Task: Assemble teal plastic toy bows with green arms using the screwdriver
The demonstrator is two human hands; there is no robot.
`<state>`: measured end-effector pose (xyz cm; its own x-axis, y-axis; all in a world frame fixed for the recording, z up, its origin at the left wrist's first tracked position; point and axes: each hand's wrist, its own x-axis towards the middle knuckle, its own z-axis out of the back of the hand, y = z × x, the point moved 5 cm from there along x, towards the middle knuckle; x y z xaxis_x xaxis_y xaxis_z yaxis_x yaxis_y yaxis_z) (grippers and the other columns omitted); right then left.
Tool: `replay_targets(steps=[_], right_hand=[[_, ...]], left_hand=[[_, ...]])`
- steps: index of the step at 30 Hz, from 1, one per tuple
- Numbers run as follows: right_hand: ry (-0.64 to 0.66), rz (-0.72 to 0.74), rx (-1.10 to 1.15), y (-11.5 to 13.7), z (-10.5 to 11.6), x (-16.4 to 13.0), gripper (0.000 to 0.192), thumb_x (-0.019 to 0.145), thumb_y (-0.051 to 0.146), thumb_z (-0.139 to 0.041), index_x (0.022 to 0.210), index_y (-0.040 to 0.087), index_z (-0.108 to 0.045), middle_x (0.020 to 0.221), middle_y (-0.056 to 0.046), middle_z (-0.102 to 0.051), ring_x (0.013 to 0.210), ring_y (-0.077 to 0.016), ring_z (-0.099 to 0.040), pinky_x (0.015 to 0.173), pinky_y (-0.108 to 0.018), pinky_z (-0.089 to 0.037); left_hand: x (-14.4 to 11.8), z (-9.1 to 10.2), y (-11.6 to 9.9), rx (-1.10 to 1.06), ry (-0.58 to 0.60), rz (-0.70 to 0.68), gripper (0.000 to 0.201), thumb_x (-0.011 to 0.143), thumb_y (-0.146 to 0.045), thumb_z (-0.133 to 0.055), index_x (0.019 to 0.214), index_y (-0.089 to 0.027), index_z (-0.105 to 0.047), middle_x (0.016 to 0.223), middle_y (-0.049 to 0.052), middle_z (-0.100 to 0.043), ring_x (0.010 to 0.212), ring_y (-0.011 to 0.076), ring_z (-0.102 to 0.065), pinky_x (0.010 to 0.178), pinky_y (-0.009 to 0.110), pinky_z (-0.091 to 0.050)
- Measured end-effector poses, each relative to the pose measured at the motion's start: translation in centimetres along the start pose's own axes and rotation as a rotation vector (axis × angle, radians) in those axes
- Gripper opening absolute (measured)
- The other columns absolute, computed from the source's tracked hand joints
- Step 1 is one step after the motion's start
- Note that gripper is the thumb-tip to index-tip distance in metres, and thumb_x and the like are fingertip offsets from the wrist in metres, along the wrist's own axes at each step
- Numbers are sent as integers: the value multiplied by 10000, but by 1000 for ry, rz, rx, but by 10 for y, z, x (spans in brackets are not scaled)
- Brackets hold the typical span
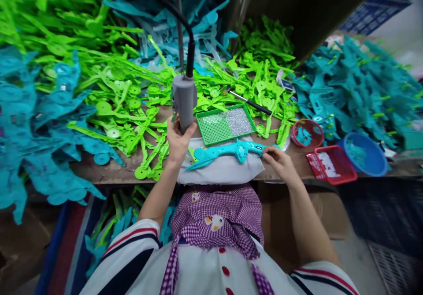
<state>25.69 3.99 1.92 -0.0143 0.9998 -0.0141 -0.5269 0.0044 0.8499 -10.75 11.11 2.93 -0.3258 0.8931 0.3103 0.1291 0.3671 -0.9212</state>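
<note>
My left hand (177,144) is wrapped around the lower part of a grey electric screwdriver (184,98), which hangs upright on a black cable. Its tip is hidden behind the fingers. My right hand (280,165) pinches the right end of a long turquoise plastic part (228,151). That part lies across a pale cloth (218,171) at the table's front edge, with a round section near its middle. Just behind it stands a green tray (211,127) with a grid of holes and a heap of small silvery screws (238,121) in its right half.
Lime-green parts (128,92) cover the table behind, with a black-handled hammer (249,101) among them. Turquoise parts pile up at left (39,123) and right (360,83). Small containers stand at right: a red bowl (319,140), a red basket (350,171) and a blue basin (380,156).
</note>
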Motion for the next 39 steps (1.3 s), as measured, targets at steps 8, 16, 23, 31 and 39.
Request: replay_targets(steps=[8,16,23,31,39], right_hand=[[266,60,-234,-34,13,73,324,855,516,-572,938,217,-666,958,-92,-705,888,-255,-648,814,-420,-524],[598,83,-200,-31,16,86,352,881,533,-574,1004,214,-661,1022,-81,-701,956,-235,-648,841,-383,-516],[864,278,-246,-31,-2,96,323,945,479,-516,981,193,-662,972,-72,-658,920,-197,-605,838,-345,-475],[840,204,-113,-43,10,101,324,926,527,-565,1016,231,-661,995,-46,-660,942,-190,-611,827,-330,-494],[928,235,-164,-36,-1,100,274,908,469,-590,934,216,-689,921,-44,-660,837,-175,-608,753,-312,-476]], left_hand=[[-1,-4,8,120,115,-16,605,798,-511,-799,1278,-280,-511,1206,73,-644,1112,202,-662,992,346,-532],[-70,28,12,695,37,-78,615,846,-445,-743,1381,-233,-527,1349,118,-570,1316,263,-530,1161,437,-393],[-114,36,31,970,182,-40,441,872,-446,-681,1230,-190,-654,1286,137,-571,1278,297,-533,1143,472,-390],[-116,40,42,951,134,7,425,859,-455,-674,1216,-225,-650,1299,119,-555,1311,304,-500,1161,489,-343],[-115,34,34,960,129,27,403,858,-447,-682,1205,-242,-663,1297,107,-574,1293,305,-521,1166,498,-310]])
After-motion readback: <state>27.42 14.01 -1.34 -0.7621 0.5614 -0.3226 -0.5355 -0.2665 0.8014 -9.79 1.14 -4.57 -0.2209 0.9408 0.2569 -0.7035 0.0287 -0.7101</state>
